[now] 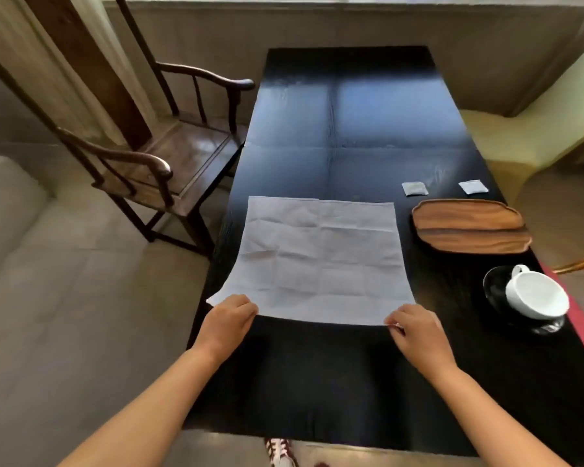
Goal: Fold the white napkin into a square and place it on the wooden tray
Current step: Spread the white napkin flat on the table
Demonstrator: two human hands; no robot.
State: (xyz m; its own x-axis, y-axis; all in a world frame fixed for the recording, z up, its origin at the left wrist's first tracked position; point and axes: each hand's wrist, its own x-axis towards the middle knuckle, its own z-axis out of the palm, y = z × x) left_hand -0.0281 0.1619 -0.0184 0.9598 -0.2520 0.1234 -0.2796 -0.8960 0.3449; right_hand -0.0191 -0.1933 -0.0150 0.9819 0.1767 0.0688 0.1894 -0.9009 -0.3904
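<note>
The white napkin (321,261) lies unfolded and creased on the black table (351,129), its near left corner reaching the table's left edge. My left hand (228,323) pinches the napkin's near left corner. My right hand (413,330) pinches the near right corner. The oval wooden tray (471,227) sits to the right of the napkin, with nothing on it.
A white cup (536,293) lies tipped on a dark saucer near the table's right edge. Two small sachets (414,188) rest beyond the tray. A dark wooden armchair (155,156) stands left of the table, and a yellow seat (520,136) stands at the right.
</note>
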